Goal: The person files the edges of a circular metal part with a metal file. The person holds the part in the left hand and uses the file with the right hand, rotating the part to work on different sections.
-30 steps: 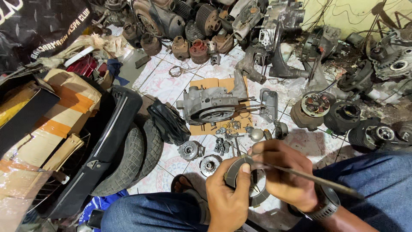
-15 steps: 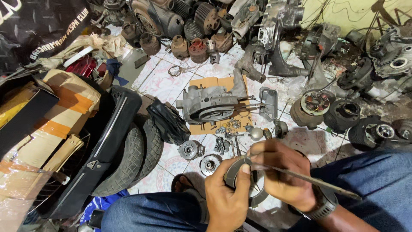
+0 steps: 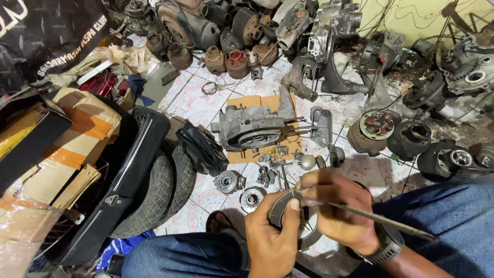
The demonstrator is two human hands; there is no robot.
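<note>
At nine o'clock lie two tyres (image 3: pixel 164 190); at twelve, an engine casing (image 3: pixel 249 128) on cardboard (image 3: pixel 257 103). At six, the left hand (image 3: pixel 272 237) pinches a grey ring plate (image 3: pixel 282 206), thumb on its face. Just right, the right hand (image 3: pixel 337 208) closes around a thin metal rod (image 3: pixel 381 219) whose tip touches the plate.

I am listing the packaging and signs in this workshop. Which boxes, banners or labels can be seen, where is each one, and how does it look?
Banner: top left, black cloth with white lettering.
Cardboard box: left side beside the tyres, flattened, brown with orange tape stripes.
Cardboard sheet: floor centre, flat, tan, under the grey engine casing.
No screens are visible.
</note>
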